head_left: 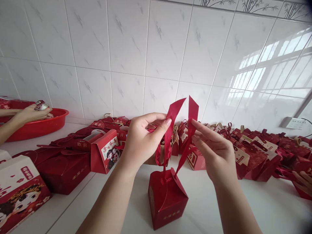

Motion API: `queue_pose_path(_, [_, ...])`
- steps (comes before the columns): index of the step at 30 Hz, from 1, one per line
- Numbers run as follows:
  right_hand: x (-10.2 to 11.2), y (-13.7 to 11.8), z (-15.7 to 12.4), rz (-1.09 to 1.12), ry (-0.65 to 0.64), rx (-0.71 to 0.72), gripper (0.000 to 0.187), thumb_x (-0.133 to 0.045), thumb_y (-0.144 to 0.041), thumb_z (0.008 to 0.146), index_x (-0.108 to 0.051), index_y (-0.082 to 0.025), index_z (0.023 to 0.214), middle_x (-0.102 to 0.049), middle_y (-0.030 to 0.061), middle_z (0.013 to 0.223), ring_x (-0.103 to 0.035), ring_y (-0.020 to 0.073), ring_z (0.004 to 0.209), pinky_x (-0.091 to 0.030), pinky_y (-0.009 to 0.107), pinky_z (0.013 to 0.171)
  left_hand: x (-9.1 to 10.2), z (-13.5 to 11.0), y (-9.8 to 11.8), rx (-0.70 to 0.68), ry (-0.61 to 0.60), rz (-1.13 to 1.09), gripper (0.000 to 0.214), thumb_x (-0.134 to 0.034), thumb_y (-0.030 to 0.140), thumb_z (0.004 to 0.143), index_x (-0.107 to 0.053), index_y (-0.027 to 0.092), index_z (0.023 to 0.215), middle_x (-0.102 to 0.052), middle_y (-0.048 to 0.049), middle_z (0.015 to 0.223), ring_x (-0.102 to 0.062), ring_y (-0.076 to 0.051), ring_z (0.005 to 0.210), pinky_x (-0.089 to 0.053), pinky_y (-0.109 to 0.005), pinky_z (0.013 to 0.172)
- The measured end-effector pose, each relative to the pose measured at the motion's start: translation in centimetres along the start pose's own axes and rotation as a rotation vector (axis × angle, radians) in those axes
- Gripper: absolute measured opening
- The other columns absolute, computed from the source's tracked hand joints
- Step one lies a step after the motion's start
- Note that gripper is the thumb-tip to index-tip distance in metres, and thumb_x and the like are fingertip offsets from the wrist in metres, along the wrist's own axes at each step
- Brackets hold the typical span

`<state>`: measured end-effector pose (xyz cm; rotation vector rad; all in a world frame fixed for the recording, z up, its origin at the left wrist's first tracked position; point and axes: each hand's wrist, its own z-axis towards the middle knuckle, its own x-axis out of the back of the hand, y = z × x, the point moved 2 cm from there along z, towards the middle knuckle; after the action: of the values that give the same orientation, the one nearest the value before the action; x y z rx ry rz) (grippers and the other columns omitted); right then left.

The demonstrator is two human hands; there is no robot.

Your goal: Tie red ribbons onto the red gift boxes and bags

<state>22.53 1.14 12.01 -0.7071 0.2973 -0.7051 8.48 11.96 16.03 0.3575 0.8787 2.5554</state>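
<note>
A small dark red gift box (168,201) with gold lettering stands on the white table in front of me. Its top flaps are folded together, and a red ribbon (185,154) rises from them in two ends. My left hand (148,136) pinches one end between thumb and fingers. The other end is pinched in my right hand (212,149). Both slanted ribbon tips stick up above my fingers, close together but apart. Behind my left hand hangs a bunch of red ribbons (159,154), partly hidden.
Rows of red gift boxes (258,156) line the wall. At left stand larger printed boxes (21,191). Another person's hand (36,112) holds a small shiny item over a red basin (48,126). A further hand (303,182) touches a box at the right edge.
</note>
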Motion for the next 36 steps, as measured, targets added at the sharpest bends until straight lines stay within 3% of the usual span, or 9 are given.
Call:
queue_pose_path(9, [-0.16,-0.57,-0.13,0.056,-0.024,0.016,0.029,-0.062,-0.017,0.085,-0.071,-0.033,0.107,-0.073,-0.0007,0.109,-0.069,0.0154,0.096,-0.059,0.024,0.08,0.34,-0.24,0.42,0.01,0.008,0.041,0.009,-0.068,0.028,0.081,-0.073,0.021,0.082,-0.074,0.0005,0.079,-0.067,-0.013,0.07,-0.054,-0.023,0.066])
queue_pose_path(17, [-0.1,-0.54,-0.13,0.057,0.008,0.02,0.025,-0.064,-0.019,0.085,-0.073,-0.032,0.105,-0.073,-0.0001,0.109,-0.068,0.0177,0.101,-0.059,0.028,0.085,0.32,-0.38,0.47,0.001,0.045,0.065,0.009,-0.069,0.029,0.08,-0.074,0.023,0.085,-0.074,-0.0002,0.08,-0.068,-0.015,0.072,-0.056,-0.025,0.07])
queue_pose_path(23, [0.03,-0.31,-0.05,0.041,0.057,0.011,0.024,-0.064,-0.023,0.085,-0.072,-0.03,0.106,-0.072,0.0018,0.11,-0.068,0.0213,0.103,-0.061,0.032,0.079,0.27,-0.41,0.43,-0.005,0.062,0.032,0.009,-0.069,0.029,0.08,-0.073,0.022,0.083,-0.074,-0.0006,0.08,-0.068,-0.016,0.074,-0.056,-0.025,0.07])
queue_pose_path(36, [0.2,-0.26,0.11,0.052,0.049,-0.002,0.022,-0.064,-0.024,0.085,-0.073,-0.029,0.104,-0.073,0.0023,0.109,-0.068,0.021,0.102,-0.058,0.035,0.087,0.49,-0.32,0.19,0.012,0.056,0.033,0.011,-0.07,0.03,0.079,-0.075,0.023,0.086,-0.074,-0.0005,0.079,-0.068,-0.016,0.074,-0.056,-0.024,0.069])
